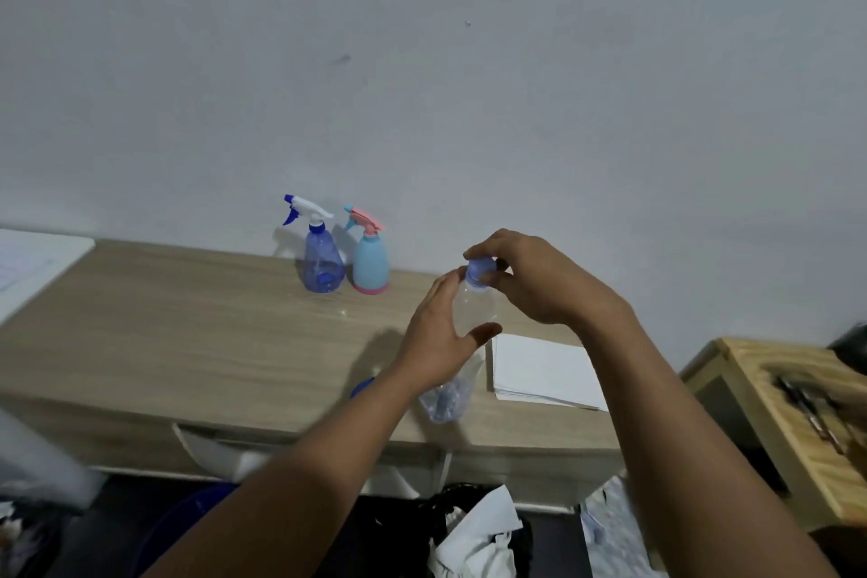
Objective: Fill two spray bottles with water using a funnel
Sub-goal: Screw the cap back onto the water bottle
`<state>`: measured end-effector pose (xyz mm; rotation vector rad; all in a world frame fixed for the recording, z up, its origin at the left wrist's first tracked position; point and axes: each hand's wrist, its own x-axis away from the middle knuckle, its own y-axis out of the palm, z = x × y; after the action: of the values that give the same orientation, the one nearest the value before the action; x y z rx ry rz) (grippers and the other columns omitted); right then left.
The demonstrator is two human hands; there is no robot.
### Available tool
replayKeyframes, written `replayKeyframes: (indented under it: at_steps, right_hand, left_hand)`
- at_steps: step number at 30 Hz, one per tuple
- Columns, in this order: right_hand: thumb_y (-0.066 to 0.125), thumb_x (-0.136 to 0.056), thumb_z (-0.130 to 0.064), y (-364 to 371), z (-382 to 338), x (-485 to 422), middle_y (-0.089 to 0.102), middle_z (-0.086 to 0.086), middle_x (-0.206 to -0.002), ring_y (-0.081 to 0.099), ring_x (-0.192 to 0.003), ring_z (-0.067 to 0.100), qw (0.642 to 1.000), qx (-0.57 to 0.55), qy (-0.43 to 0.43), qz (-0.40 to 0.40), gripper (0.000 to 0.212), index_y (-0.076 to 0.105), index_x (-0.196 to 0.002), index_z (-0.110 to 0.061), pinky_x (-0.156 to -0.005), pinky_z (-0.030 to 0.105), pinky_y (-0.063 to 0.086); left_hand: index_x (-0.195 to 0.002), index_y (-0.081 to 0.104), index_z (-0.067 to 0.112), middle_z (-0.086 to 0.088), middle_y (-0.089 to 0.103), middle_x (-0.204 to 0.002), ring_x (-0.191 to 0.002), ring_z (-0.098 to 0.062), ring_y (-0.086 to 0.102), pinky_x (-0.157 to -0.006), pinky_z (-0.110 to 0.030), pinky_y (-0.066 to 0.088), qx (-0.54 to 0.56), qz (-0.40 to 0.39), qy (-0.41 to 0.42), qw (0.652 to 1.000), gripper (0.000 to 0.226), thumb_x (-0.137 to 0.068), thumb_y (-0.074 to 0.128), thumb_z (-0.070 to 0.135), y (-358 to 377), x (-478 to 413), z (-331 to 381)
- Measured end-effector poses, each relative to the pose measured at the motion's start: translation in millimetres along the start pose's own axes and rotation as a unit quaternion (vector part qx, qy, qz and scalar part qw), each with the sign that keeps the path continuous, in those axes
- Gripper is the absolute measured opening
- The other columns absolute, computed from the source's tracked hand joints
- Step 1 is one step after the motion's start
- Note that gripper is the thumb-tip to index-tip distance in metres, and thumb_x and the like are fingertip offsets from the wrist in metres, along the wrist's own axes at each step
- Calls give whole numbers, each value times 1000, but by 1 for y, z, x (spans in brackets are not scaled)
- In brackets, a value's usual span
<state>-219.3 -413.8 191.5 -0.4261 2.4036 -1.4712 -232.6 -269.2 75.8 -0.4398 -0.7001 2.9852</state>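
Two hands on one clear plastic water bottle, held above the near edge of the wooden table. Left hand grips the bottle's body: fingers wrapped round the far side, thumb across the near side. Right hand comes in from above, fingertips curled and pinching the blue cap. Cap is on the neck. Bottle tilted, cap end up and slightly right, base lower and nearer, showing below the left wrist. Water level inside cannot be told.

Small blue rim peeks out just left of the left forearm, on the table; mostly hidden, cannot tell what it is.

Stack of white paper lies flat on the table, just right of the bottle.

Both spray bottles stand upright at the far edge of the table against the grey wall, well apart from the hands, nozzles pointing left. Translucent blue spray bottle, white-and-blue trigger head, on the left. Light blue spray bottle, pink base and pink trigger head, just beside it on the right. Trigger heads are on both.

Pale wooden stand at far right, dark tools lying on top.
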Motion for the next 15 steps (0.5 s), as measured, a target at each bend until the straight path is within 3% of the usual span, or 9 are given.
replayKeyframes:
  at_steps: [4, 6, 11, 15]
  right_hand:
    - [74, -86, -38, 6, 3, -5, 64, -7, -89, 60, -76, 9, 997, -19, 53, 58, 27, 68, -101, -16, -65, 23, 45]
    - [74, -85, -44, 13, 4, -5, 60, -9, -81, 56, -70, 9, 995, -14, 57, 85, 28, 66, -94, -19, -60, 24, 43]
    - [71, -90, -28, 15, 13, 0, 64, -6, -101, 61, -85, 10, 995, -53, -31, 77, 23, 71, -112, -20, -78, 28, 53]
    - [65, -94, -14, -1, 20, -1, 65, -12, -116, 61, -94, 9, 995, -63, -80, -19, 31, 68, -124, -22, -80, 12, 46]
  left_hand:
    - [-141, 39, 35, 15, 50, -139, -125, -5, 48, -104, -27, 43, -1, 5, -21, 1000, 78, -75, 79, 48, 3, 1, -2]
    - [-139, 40, 36, 15, 49, -139, -125, -4, 46, -104, -26, 41, 2, 9, -30, 1000, 75, -76, 80, 45, 3, 2, 0]
    - [-144, 38, 32, 9, 52, -137, -125, -9, 49, -106, -34, 44, 23, -28, -48, 998, 78, -79, 79, 39, -4, -2, 1]
    - [-144, 38, 33, 6, 52, -136, -126, -10, 48, -108, -41, 43, 25, -76, -69, 994, 77, -78, 78, 40, -12, -7, -1]
